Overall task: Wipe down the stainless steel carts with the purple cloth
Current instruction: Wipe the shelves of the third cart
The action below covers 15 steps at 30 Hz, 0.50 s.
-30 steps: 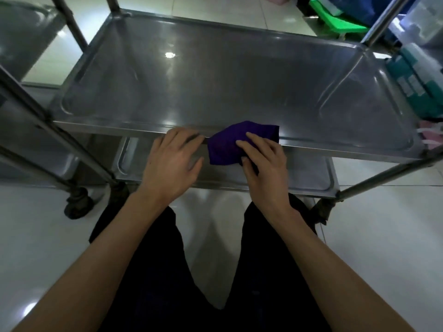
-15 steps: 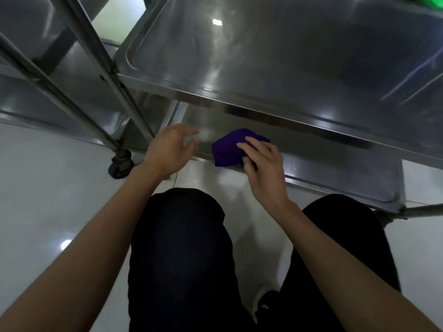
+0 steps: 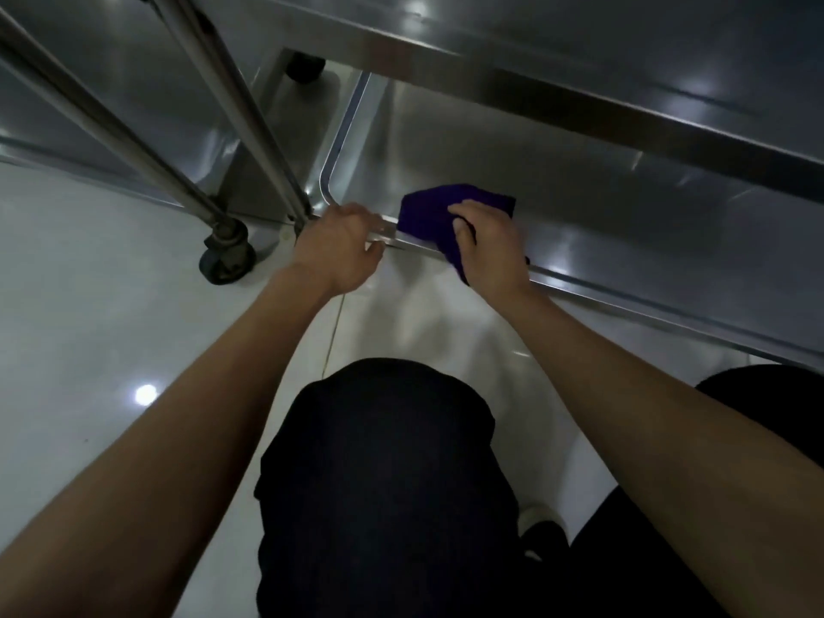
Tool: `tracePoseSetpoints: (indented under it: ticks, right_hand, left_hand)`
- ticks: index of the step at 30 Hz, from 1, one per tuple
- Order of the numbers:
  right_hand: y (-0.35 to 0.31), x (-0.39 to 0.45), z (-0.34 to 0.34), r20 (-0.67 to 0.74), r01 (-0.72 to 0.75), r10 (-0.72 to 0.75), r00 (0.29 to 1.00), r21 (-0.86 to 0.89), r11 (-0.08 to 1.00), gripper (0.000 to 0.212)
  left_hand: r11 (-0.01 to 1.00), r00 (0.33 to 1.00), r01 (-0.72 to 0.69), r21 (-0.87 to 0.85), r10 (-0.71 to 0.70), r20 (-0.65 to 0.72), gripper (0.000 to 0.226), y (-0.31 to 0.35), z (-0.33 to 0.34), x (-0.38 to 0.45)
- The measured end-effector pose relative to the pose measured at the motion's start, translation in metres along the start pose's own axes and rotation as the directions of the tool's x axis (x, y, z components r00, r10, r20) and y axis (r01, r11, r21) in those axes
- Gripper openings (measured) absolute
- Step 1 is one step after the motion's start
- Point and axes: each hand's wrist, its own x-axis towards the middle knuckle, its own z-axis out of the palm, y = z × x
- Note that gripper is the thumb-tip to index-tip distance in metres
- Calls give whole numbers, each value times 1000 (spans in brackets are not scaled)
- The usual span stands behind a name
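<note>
The purple cloth (image 3: 428, 214) lies bunched over the front rim of the cart's bottom shelf (image 3: 557, 202), near its left corner. My right hand (image 3: 488, 243) presses on the cloth and grips it, fingers curled over its top. My left hand (image 3: 341, 245) holds the shelf's front rim just left of the cloth, thumb below the edge. The cart's top shelf (image 3: 579, 60) overhangs above, and its front lip hides the back of the lower shelf.
A slanted steel leg (image 3: 232, 104) meets the shelf's left corner. A second cart's leg (image 3: 102, 122) ends in a caster wheel (image 3: 227, 256) on the glossy white floor (image 3: 89, 305). My dark-trousered knees (image 3: 383, 461) are crouched in front.
Both hands and the cloth dropped from the top shelf's front edge to the bottom shelf's front rim. The view lowered and closed in; my left hand now grips the rim.
</note>
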Motion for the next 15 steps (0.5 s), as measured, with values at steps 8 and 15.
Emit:
tracePoseSetpoints:
  ticks: [8,15]
  right_hand:
    - [18,5,28,118,23,-1,993,-180,983,46]
    - [16,22,45,102,72,-54,993,-183,980,47]
  left_hand:
    - [983,991,112,147,-100,-89,45,-25,33,6]
    - [980,986,120,157,-99,-131,43,-40,40,7]
